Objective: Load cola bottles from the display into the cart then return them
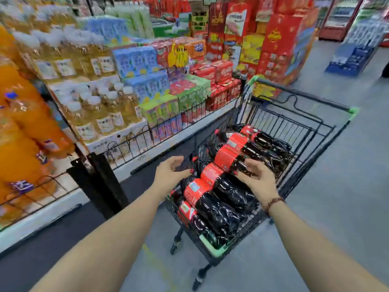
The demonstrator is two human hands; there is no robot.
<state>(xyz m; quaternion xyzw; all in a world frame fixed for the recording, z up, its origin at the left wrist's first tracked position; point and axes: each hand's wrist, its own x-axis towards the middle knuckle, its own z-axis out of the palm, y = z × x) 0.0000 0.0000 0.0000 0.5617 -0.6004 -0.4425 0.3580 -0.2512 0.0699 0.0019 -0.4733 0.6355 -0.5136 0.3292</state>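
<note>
Several dark cola bottles [212, 199] with red labels lie on their sides in the black wire cart [315, 131]. Both my hands hover over the nearer end of the pile. My left hand [170, 171] is at the bottles' neck end, fingers curled and apart, close to a red cap. My right hand [256, 178] has spread fingers resting on or just above the dark body of the top bottle [229, 157]. Neither hand is clearly closed around a bottle.
A low display shelf [126, 144] with a black wire fence runs along the left, holding orange drink bottles [23, 131], yellow drink bottles [101, 110] and boxed drinks. Red gift boxes [273, 43] stack behind the cart. Grey floor [347, 186] lies to the right.
</note>
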